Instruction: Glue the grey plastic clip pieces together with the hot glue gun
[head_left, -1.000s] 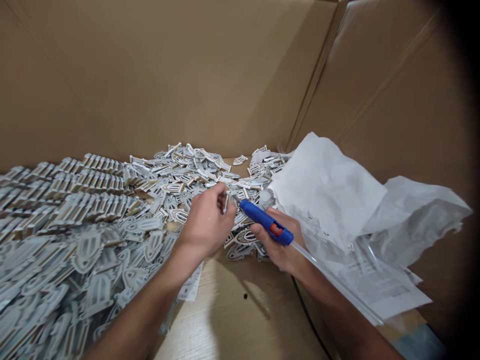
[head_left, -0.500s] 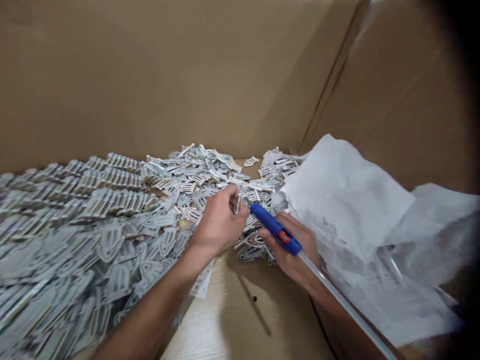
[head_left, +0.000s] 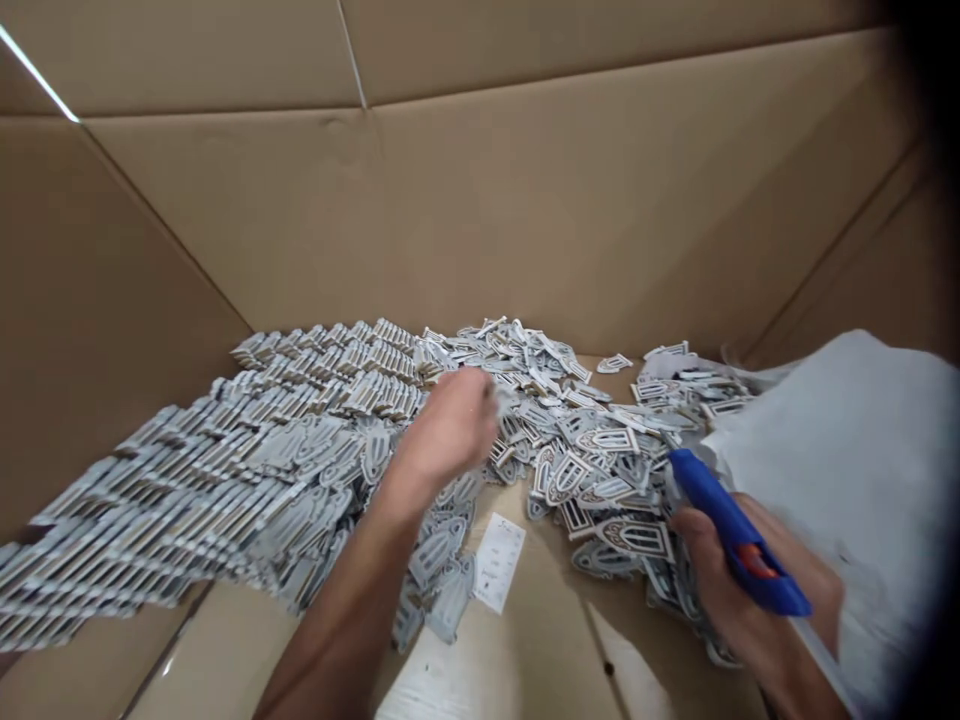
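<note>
My left hand [head_left: 454,425] is closed, its fingers curled down over the left-centre of a heap of small arch-shaped cut-out pieces [head_left: 566,475]. What its fingertips pinch is hidden, though a blurred pale bit shows beside them. My right hand [head_left: 750,590] wraps round a blue hot glue gun [head_left: 731,525] with an orange-red trigger. A clear glue stick [head_left: 825,665] runs out of its back end. The gun's tip points up and left, over the right side of the loose pieces.
Layered rows of similar pieces [head_left: 202,480] stand at the left. A small printed white label [head_left: 499,562] lies in front of the heap on the board [head_left: 532,650]. Crumpled white sheeting [head_left: 847,430] covers the right. Tall cardboard walls [head_left: 540,220] rise behind and at the sides.
My hands were close together with the glue gun tip at the left fingers; now they are far apart. My view has turned left, showing more of the stacked rows and the label.
</note>
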